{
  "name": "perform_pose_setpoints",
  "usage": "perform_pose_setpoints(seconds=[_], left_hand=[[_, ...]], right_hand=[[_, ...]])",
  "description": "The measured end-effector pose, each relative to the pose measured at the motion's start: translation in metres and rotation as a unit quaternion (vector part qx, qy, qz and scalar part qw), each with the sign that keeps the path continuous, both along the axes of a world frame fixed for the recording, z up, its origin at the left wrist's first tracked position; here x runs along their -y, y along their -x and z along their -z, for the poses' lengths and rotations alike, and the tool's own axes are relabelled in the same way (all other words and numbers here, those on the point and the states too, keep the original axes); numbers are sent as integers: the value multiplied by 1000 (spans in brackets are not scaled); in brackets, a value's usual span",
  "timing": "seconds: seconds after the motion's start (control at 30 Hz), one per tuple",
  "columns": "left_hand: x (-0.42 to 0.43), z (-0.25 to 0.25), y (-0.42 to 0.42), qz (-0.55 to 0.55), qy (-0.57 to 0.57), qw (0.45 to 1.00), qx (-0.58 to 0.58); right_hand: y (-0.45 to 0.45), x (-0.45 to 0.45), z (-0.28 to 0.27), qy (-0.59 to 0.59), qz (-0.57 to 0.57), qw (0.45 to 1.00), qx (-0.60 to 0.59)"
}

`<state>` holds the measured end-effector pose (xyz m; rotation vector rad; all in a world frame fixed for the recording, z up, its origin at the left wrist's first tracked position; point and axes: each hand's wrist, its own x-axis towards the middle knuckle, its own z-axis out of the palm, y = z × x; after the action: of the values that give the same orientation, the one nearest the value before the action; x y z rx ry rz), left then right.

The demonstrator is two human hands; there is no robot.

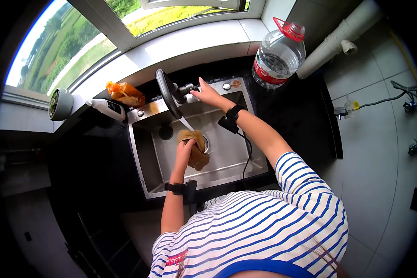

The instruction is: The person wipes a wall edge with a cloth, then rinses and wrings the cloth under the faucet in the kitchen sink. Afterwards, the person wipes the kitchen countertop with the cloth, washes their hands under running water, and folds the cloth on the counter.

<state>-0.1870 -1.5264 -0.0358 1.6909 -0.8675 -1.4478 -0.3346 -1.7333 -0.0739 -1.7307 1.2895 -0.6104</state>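
My left hand grips a brown cloth low inside the stainless steel sink. A thin stream of water falls from the black faucet onto the cloth's upper edge. At the faucet's side, my right hand is closed around the small lever handle, with the thumb pointing up. Part of the drain shows behind the cloth. The fingertips of my left hand are hidden in the folds.
Left of the faucet are an orange pouch and a white bottle. A potted plant sits by the window. A large clear jug with a red handle stands at the right. A black cable hangs from my right wrist.
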Motion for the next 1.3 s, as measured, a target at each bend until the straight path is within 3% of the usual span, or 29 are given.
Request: perform_pose_setpoints(seconds=[0.07, 0.13, 0.17, 0.2, 0.23, 0.3, 0.33, 0.4, 0.47, 0.53, 0.57, 0.63, 0.73, 0.77, 0.87, 0.9, 0.93, 0.97, 1.0, 1.07, 1.17, 1.27, 1.3], left_hand=[[28, 7, 1, 8, 18, 999, 34], [51, 17, -1, 39, 38, 997, 60], [60, 15, -4, 82, 0, 987, 140], [64, 20, 0, 50, 104, 988, 106], [67, 23, 0, 53, 118, 986, 101], [68, 25, -2, 56, 126, 986, 94], [70, 23, -4, 80, 127, 983, 110], [68, 13, -6, 102, 126, 979, 127], [67, -6, -5, 180, 168, 944, 221], [65, -2, -13, 197, 188, 927, 257], [68, 3, -18, 243, 194, 902, 300], [70, 9, -25, 298, 197, 856, 375], [69, 7, -30, 271, 130, 893, 335], [68, -1, -32, 318, 182, 857, 364], [66, -9, -34, 268, 236, 821, 446], [69, -4, -37, 262, 228, 833, 430], [68, -9, -37, 260, 226, 834, 430], [67, -20, -34, 254, 217, 852, 404], [65, -25, -34, 246, 208, 868, 377], [69, -20, -37, 237, 215, 887, 334], [78, -11, -41, 209, 212, 945, 137], [80, -14, -51, 225, 207, 934, 185], [78, -13, -54, 222, 206, 935, 186]], right_hand=[[6, -22, 2, 111, 137, 983, 44], [12, -51, -6, 58, 162, 976, 136], [12, -66, -6, 42, 167, 970, 173], [11, -77, -6, 26, 171, 962, 210], [11, -84, -6, 24, 171, 962, 209], [14, -100, -11, -135, 71, 955, 254], [15, -105, -16, -138, 71, 955, 252], [13, -112, -27, -301, 20, 881, 365], [9, -110, -27, -310, 38, 874, 372], [10, -107, -38, -417, 15, 832, 366], [5, -109, -43, -388, 17, 866, 314], [-5, -114, -63, -388, 6, 857, 339], [-15, -113, -50, -399, 4, 830, 388], [-18, -113, -40, -409, 14, 813, 414], [-24, -118, -33, -369, 40, 835, 407], [-25, -114, -10, -333, 59, 872, 352], [-24, -113, 9, -335, 57, 872, 351], [-21, -114, 25, -164, 30, 952, 255], [-16, -116, 33, 15, 1, 989, 148], [-10, -124, -1, -13, -39, 992, 116], [-12, -126, -6, 34, -121, 991, 43], [-17, -110, 2, -19, -67, 996, 54], [-14, -105, 2, 19, -57, 998, 6]])
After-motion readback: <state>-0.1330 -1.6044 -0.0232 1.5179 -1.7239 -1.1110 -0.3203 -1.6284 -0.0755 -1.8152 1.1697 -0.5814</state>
